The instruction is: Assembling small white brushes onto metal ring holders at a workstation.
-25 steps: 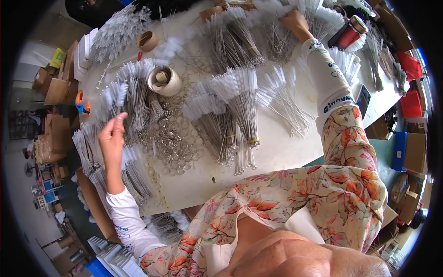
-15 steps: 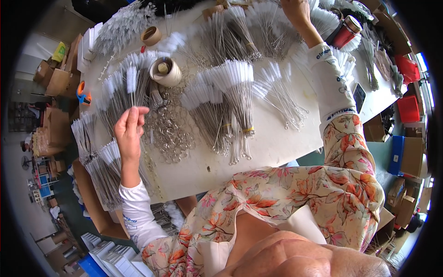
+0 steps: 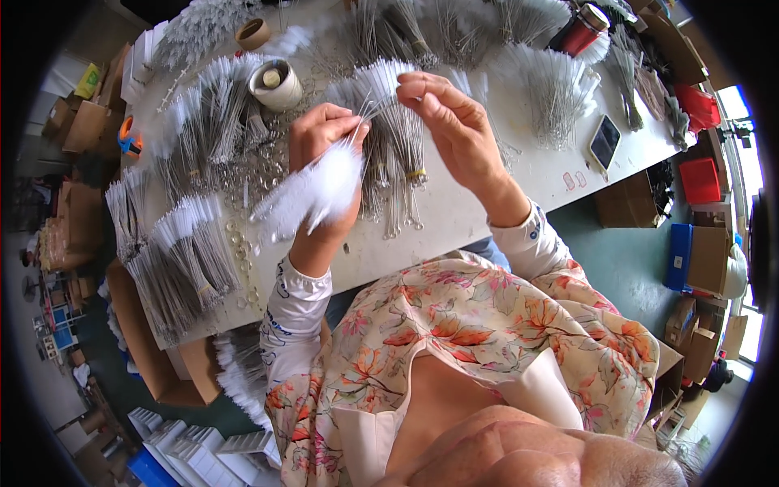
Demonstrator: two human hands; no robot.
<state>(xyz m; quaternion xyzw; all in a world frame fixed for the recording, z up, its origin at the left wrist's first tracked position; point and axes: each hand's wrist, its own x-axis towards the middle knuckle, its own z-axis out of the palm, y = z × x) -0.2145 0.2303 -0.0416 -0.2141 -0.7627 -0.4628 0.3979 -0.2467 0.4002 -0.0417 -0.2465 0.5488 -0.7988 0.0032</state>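
My left hand (image 3: 324, 134) is closed around a few thin wire-stemmed brushes. Their fluffy white bristle heads (image 3: 320, 191), blurred by motion, hang below the fingers, and the bare wire ends stick up to the right. Close by on the right, my right hand (image 3: 458, 122) is raised with fingers curled and thumb drawn toward the fingertips; anything pinched there is too small to make out. Behind and beneath both hands lies a banded bundle of white-tipped wire brushes (image 3: 398, 130) on the white table (image 3: 357, 256).
Several more brush bundles (image 3: 195, 243) lie at the left. A roll of tape (image 3: 276, 85) stands near a pile of small metal rings. Orange-handled scissors (image 3: 128, 138) are at the left edge. A phone (image 3: 604, 142) and a red flask (image 3: 586, 28) are on the right.
My right hand has come back from the far right of the table to the middle. My left hand has moved right; it held one upright brush, now a few with heads down.
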